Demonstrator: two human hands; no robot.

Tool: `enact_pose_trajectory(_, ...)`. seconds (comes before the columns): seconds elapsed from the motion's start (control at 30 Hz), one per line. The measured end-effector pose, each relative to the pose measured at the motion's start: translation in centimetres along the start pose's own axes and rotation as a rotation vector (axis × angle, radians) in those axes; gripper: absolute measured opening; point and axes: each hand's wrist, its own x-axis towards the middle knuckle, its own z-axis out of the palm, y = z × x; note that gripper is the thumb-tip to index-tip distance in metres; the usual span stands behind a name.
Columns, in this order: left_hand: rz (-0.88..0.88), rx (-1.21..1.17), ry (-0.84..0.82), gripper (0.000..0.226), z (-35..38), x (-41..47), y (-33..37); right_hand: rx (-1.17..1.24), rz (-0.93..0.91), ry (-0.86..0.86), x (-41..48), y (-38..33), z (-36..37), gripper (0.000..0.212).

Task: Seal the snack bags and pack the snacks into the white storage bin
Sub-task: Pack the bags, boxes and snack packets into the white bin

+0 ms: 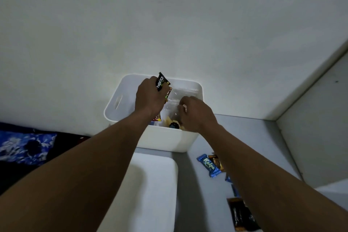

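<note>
The white storage bin [120,111] stands against the wall, with both my hands over its opening. My left hand [148,98] grips a black Nextar snack pack [162,81] together with another small packet, held above the bin's left half. My right hand [195,113] reaches into the bin's right half, its fingers closed on a clear plastic bag [178,93] lying inside. Under that hand show yellowish snacks and a dark round item [174,124]. A red packet [157,117] peeks out beneath my left wrist.
On the grey surface to the right of the bin lie a blue Kalpa bar [208,165], brown wrappers, and a dark snack pack [242,214] near the bottom edge. A second white bin or lid [156,184] sits in front. Blue patterned fabric [24,147] lies at left.
</note>
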Motion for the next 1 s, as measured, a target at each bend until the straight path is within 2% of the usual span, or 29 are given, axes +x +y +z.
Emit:
enact_pose_trajectory(0.1,0.007,0.025,-0.043,0.025,0.7,-0.4,0.2,-0.024,0.041,0.046,-0.7,1.0,0.0,0.040)
enact_pose_trajectory(0.2,0.007,0.099,-0.124,0.032,1.3,-0.8,-0.1,-0.039,0.102,-0.052,-1.0,2.3,0.5,0.051)
enact_pose_trajectory(0.27,0.002,0.163,-0.180,0.033,1.6,-1.0,-0.3,0.017,0.117,-0.101,-1.3,2.8,0.8,0.049)
enact_pose_trajectory(0.4,-0.013,0.254,-0.302,0.033,1.5,-1.7,-0.3,0.142,0.137,-0.149,-1.9,2.8,0.9,0.061)
enact_pose_trajectory(0.53,-0.012,0.367,-0.372,0.054,1.3,-2.4,-0.3,0.159,0.151,-0.161,-2.2,2.8,1.3,0.064)
enact_pose_trajectory(0.77,0.000,0.329,-0.332,0.046,0.2,-3.3,-0.7,0.198,0.142,-0.150,-2.7,2.6,0.1,0.060)
enact_pose_trajectory(0.87,0.112,0.330,-0.274,0.043,0.1,-4.8,0.6,0.236,0.124,-0.111,-3.7,2.8,-1.8,0.056)
enact_pose_trajectory(1.0,0.346,0.323,-0.061,0.030,1.3,-9.1,3.3,0.251,0.174,-0.093,-5.3,5.4,-4.3,0.058)
